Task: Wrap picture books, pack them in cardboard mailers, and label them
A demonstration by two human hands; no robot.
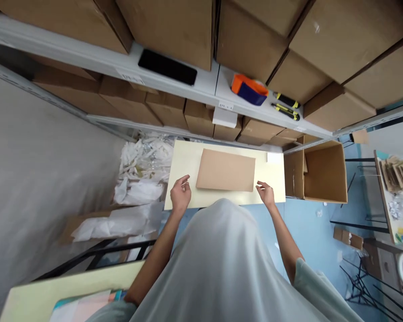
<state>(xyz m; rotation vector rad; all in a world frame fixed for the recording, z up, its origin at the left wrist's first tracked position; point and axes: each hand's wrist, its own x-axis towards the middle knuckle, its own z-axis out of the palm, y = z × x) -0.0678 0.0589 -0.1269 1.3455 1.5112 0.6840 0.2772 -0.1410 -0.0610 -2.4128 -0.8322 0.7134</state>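
Note:
A flat brown cardboard piece (226, 171) lies on the pale yellow table (184, 156) in front of me, slightly tilted. Left of it, over the table's near left part, my left hand (181, 195) is held with fingers apart and nothing in it. On the other side, just past the cardboard's right edge, my right hand (266, 194) hovers with its fingers bent and parted, also holding nothing. Both hands look apart from the cardboard. A small white item (273, 157) lies at the table's far right corner.
Above the table, a shelf (204, 89) bears cardboard boxes, a black phone (168, 67), an orange and blue tape dispenser (249, 89) and yellow-black cutters (286, 107). An open carton (325, 172) stands at the right. White packing material (144, 156) is heaped at the left.

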